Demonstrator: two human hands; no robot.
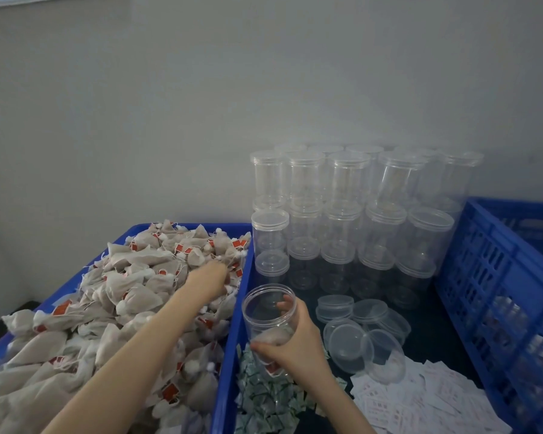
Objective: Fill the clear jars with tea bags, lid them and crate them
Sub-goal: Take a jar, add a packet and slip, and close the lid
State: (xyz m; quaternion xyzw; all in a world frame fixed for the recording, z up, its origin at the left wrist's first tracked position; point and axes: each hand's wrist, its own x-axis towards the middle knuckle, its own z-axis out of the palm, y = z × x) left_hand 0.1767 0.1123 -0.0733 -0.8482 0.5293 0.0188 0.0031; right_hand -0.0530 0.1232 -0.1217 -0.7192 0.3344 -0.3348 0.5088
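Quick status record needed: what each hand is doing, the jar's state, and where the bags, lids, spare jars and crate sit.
left hand: reaching into the tea bags heaped in the blue tray; grip not clear
right hand: holds an open jar, fingers curled round it
jar state: no lid, tilted toward the tray, seems empty
loose lids: right of the held jar
stacked jars: lidded, against the wall
blue crate: far right

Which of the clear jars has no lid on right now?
The jar gripped in the right hand, beside the tea bag tray. Its mouth is open; the stacked jars behind it all have lids on.
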